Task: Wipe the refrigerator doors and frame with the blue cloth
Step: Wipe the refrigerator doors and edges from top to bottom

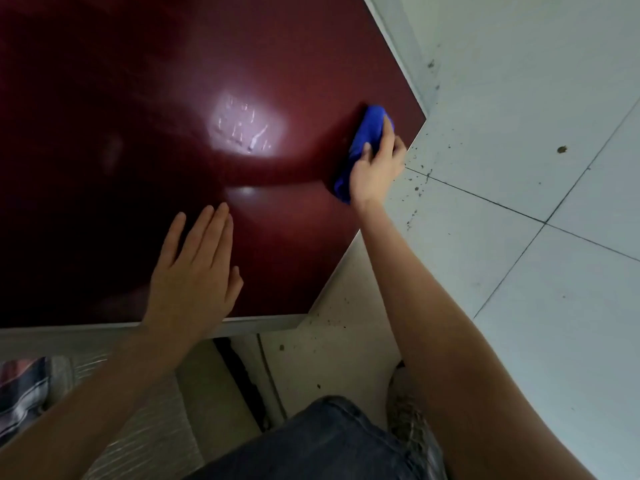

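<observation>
Bare left hand [194, 271] and right hand [375, 168], forearms [433, 306] bare to the frame edge. Dark blue-grey denim trouser leg [329, 441], thick hem. Worn, mottled grey shoe [410, 417], darker toe.

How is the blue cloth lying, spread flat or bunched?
Bunched. The blue cloth is wadded into a thick roll under the right hand, pressed against the dark red door.
</observation>
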